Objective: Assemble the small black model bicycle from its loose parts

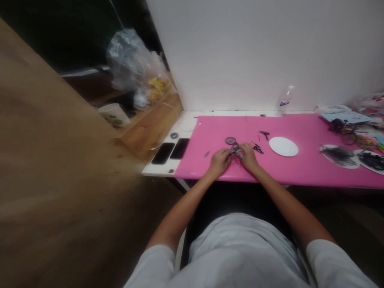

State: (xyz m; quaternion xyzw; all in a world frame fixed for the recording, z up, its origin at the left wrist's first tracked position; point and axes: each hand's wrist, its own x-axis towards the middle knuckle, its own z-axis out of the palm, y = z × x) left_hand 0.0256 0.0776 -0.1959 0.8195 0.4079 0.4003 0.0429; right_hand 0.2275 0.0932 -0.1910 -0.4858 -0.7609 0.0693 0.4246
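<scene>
Between my two hands is a small dark assembly (235, 150) with a round wheel-like part and some silvery bits, just above the pink table covering. My left hand (220, 161) has its fingers closed on its left side. From the right, the fingers of my right hand (248, 155) pinch its other side; fingers partly cover the piece. Just behind it lies a loose black toy wheel (231, 141). Small black parts (258, 149) lie right of my right hand, with another black piece (264, 135) farther back. A small grey part (207, 153) rests left of my left hand.
A white plate (283, 147) lies to the right, then plates of dark parts (340, 156). A small model bicycle (345, 130) stands at the far right. Two phones (163, 153) lie at the left table end. A clear bottle (286, 98) stands against the wall.
</scene>
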